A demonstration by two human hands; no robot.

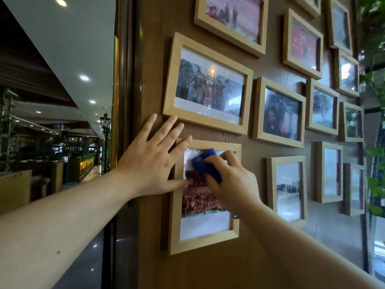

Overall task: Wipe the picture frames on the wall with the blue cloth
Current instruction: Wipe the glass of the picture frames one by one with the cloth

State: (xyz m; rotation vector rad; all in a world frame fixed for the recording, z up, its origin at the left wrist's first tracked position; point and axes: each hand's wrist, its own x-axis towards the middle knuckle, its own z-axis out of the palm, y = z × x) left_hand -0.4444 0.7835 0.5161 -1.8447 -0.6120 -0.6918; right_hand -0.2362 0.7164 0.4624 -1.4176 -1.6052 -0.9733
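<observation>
A light wooden picture frame (205, 243) hangs low on the brown wall, holding a group photo. My right hand (231, 182) is shut on a bunched blue cloth (205, 163) and presses it on the upper part of this frame's glass. My left hand (154, 161) lies flat with fingers spread on the frame's upper left corner and the wall, thumb on the glass. Its fingertips reach the bottom edge of a larger frame (208, 84) just above.
Several more wooden frames (279, 111) cover the wall above and to the right. Green plant leaves (375, 180) hang at the far right edge. At left, past the wall's wooden edge (125, 101), a dim hall with planters opens.
</observation>
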